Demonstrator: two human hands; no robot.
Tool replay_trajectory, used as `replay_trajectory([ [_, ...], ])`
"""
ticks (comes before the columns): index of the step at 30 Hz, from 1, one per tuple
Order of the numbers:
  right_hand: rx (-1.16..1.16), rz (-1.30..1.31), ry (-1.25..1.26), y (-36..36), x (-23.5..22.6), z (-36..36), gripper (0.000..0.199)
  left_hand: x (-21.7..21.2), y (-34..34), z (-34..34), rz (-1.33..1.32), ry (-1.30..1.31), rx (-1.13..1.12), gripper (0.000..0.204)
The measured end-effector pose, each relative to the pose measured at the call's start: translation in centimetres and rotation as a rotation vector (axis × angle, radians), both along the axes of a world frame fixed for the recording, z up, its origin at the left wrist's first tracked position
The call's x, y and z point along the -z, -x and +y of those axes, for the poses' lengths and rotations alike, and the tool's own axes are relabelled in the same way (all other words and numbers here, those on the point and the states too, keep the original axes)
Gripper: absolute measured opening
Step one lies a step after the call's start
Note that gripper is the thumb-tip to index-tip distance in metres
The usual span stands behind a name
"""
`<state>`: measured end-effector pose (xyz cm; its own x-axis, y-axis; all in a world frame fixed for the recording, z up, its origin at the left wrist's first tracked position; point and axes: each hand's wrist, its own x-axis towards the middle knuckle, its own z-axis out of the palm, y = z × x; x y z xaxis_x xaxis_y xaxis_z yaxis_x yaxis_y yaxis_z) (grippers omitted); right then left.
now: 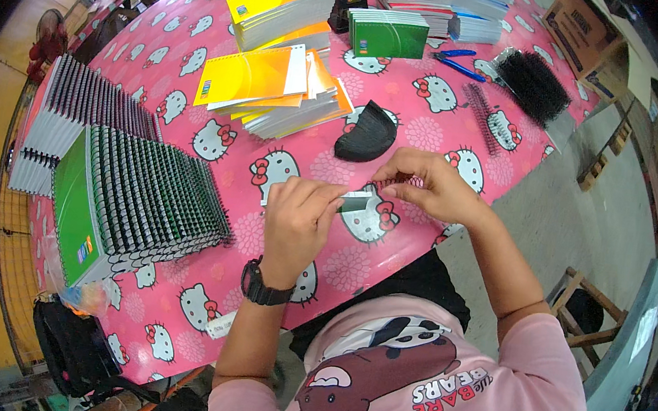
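Two hands: left hand (pixel 297 202) and right hand (pixel 431 186) work side by side over the table's near edge, both closed in pinches.
Left fingers: thumb and fingertips pressed together, no gap showing, on one end of the booklet.
Right fingers: thumb and forefinger shut on the coil, the others curled.
Booklet (pixel 356 202): just right of the left fingertips, its free end pointing right; flat paper, a white strip above a dark green-grey face. The left hand covers too much to tell its full long axis.
Coil (pixel 402 183): thin, springy loops, long axis running roughly left to right, left end toward the booklet; contact cannot be told.
Table (pixel 436 139): glossy pink printed cover.
Half-disc (pixel 366 135): matte black, beyond the hands.
Yellow booklets (pixel 258 78): layered paper, toward the far edge.
Bound notebooks (pixel 161 204): ridged rows of spirals, at the left edge.
Coil bundle (pixel 532 86): bristly, black, by the right corner.
Spare coil (pixel 482 119): near the right edge.
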<state>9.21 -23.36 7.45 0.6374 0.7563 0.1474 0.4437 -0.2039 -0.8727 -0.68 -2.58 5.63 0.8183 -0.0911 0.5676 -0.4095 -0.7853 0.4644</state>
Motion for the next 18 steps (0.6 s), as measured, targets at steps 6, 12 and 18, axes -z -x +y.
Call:
replay_trajectory([
  [6, -0.029, -0.219, -0.017, -0.3, 0.1, 0.1, 0.019, -0.2, 0.0, -0.1, 0.019, 0.009, -0.012, 0.014],
  [12, -0.079, -0.031, 0.079, 0.0, 0.3, -0.1, 0.024, -0.1, 0.0, -0.3, 0.026, -0.009, -0.025, 0.016],
  [18, -0.091, 0.120, 0.140, 0.5, -1.2, 0.5, 0.031, 0.1, 0.2, -2.3, 0.023, 0.010, -0.007, 0.025],
])
